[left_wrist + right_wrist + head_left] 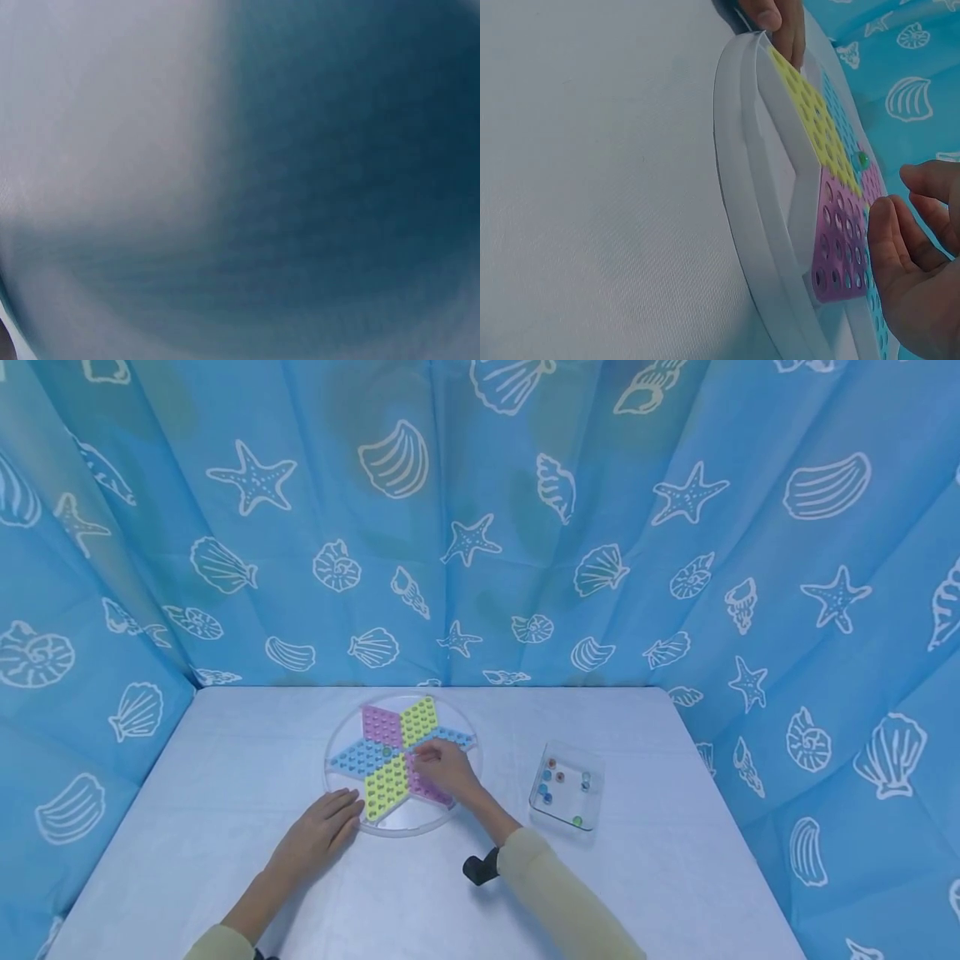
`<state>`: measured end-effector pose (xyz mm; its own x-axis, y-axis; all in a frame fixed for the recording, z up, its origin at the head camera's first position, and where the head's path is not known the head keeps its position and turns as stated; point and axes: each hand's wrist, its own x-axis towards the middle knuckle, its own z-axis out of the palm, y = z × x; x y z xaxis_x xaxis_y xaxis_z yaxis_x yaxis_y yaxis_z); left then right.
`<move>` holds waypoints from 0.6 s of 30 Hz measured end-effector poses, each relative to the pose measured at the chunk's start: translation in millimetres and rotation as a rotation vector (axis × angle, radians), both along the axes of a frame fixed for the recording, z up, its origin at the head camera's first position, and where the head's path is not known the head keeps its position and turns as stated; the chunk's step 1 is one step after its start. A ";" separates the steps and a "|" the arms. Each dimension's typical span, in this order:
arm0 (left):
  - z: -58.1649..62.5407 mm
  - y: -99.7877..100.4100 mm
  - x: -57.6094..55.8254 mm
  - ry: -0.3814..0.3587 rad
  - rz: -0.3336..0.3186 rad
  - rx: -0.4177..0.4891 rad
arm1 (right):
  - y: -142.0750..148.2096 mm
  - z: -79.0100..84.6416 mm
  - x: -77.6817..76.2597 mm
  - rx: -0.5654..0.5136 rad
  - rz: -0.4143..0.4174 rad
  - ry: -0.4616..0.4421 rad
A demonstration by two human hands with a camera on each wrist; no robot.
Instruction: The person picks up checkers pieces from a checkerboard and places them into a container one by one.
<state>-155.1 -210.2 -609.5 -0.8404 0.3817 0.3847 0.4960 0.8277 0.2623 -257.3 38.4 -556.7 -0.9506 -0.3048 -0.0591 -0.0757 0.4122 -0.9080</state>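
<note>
A round Chinese checkers board (pixel 386 831) with a pink, yellow and blue star of holes lies on the table. One green marble (pixel 387 751) sits on the star left of its middle; it also shows in the right wrist view (pixel 863 160). My left hand (pixel 318 831) rests at the board's near left rim, fingers extended. Above the star's right part is my right hand (pixel 447 766); in the right wrist view its fingers (pixel 930 180) are loosely bent, thumb and fingertips apart with nothing visible between. The left wrist view is only a blur.
To the board's right stands a clear glass dish (pixel 566 816) with several marbles in it, orange, blue, clear and green. A white cloth covers the table (pixel 652 877). Blue shell-print curtains (pixel 480 577) hang close behind and at both sides.
</note>
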 end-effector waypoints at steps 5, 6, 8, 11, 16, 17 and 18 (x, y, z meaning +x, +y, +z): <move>-1.0 0.0 0.6 0.013 -0.012 0.020 | -8.9 1.7 -0.1 -0.003 0.001 -0.007; -1.2 -0.1 0.8 0.018 -0.015 0.022 | -10.7 1.6 -0.2 -0.005 0.002 -0.018; -1.8 -0.5 0.9 0.027 -0.021 0.025 | -14.5 0.2 -1.0 0.002 -0.001 -0.035; -2.5 -0.7 0.6 0.037 -0.024 0.025 | -19.7 -2.6 -2.6 0.015 -0.013 -0.058; -2.8 -1.0 0.4 0.025 -0.014 0.019 | -26.3 -6.9 -7.7 0.047 -0.033 -0.057; -2.8 -1.0 0.4 0.019 -0.012 0.018 | -27.7 -7.8 -9.1 0.053 -0.038 -0.055; -2.7 -1.1 0.5 0.014 -0.010 0.016 | -29.1 -7.8 -10.2 0.061 -0.041 -0.050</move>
<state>-154.5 -211.2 -612.3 -0.8312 0.3837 0.4023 0.5079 0.8184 0.2688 -267.6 9.3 -564.5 -0.9577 -0.2598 -0.1236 -0.0130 0.4684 -0.8834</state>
